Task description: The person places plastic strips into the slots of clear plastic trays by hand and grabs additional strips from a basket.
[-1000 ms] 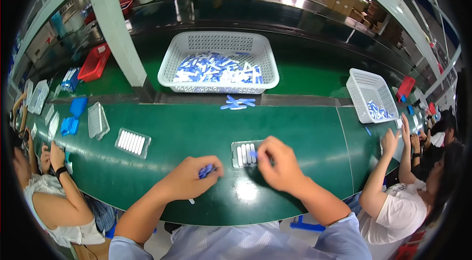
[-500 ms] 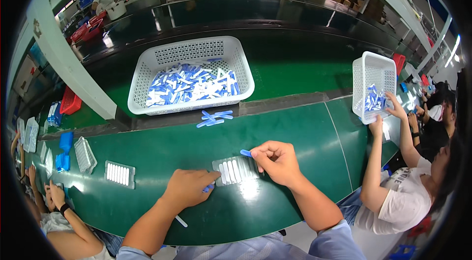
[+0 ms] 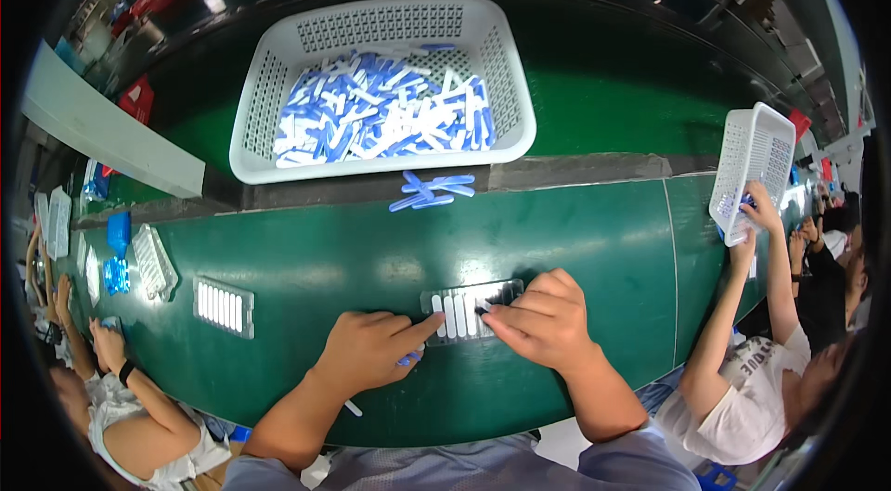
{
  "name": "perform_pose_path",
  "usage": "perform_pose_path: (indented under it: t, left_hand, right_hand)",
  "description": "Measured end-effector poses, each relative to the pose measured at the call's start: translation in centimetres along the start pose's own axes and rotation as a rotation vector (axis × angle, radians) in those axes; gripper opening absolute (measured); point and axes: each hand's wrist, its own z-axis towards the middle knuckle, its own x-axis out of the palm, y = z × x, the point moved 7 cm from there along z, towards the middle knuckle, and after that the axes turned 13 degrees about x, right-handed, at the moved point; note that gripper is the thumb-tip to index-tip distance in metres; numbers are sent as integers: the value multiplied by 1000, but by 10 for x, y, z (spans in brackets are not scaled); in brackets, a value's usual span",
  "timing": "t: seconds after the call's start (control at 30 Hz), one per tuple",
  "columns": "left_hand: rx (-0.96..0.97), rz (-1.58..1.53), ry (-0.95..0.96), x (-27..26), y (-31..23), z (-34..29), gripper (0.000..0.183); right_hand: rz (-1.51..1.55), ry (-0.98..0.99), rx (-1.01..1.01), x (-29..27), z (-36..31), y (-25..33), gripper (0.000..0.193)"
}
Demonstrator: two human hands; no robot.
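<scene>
A small slotted tray (image 3: 469, 307) lies on the green table (image 3: 557, 240) right in front of me, with several white pieces standing in its slots. My left hand (image 3: 367, 350) rests at the tray's left end, forefinger pointing at it, with blue pieces held under the palm. My right hand (image 3: 540, 319) presses fingertips onto the tray's right half, pinching a small piece I can barely see. A large white basket (image 3: 269, 92) full of blue and white pieces sits beyond. A few loose blue pieces (image 3: 429, 191) lie just in front of it.
A second filled slotted tray (image 3: 223, 305) lies to the left, another rack (image 3: 151, 261) further left. A person at right tilts a small white basket (image 3: 754, 168) with both hands. Another person (image 3: 121, 389) works at lower left. A white piece (image 3: 352, 408) lies near the table's front edge.
The view has moved closer to the table. My right hand has come down from above the tray onto its right half. My left hand has slid up to the tray's left end.
</scene>
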Motion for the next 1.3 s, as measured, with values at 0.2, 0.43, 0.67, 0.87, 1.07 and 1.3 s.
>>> perform_pose_path:
  t: [0.2,0.43,0.67,0.87,1.07,1.3]
  left_hand:
    - [79,28,114,7,-3,-9,60]
    - [43,74,119,5,-3,-5,63]
    - [28,-57,2,5,6,-15,51]
    - [-213,-446,-347,-13,24,-26,19]
    - [-461,-728,-429,-9,42,-37,16]
    - [-421,-1008,-505,0,47,-34,17]
  right_hand:
    - [-73,151,-42,20,-3,6,34]
    - [-47,94,-28,16,-3,-3,27]
    - [-97,80,-47,4,-1,12,26]
    - [-61,231,-90,9,-10,13,28]
    - [4,117,-121,5,-4,12,32]
    - [-31,-53,-82,3,8,-7,43]
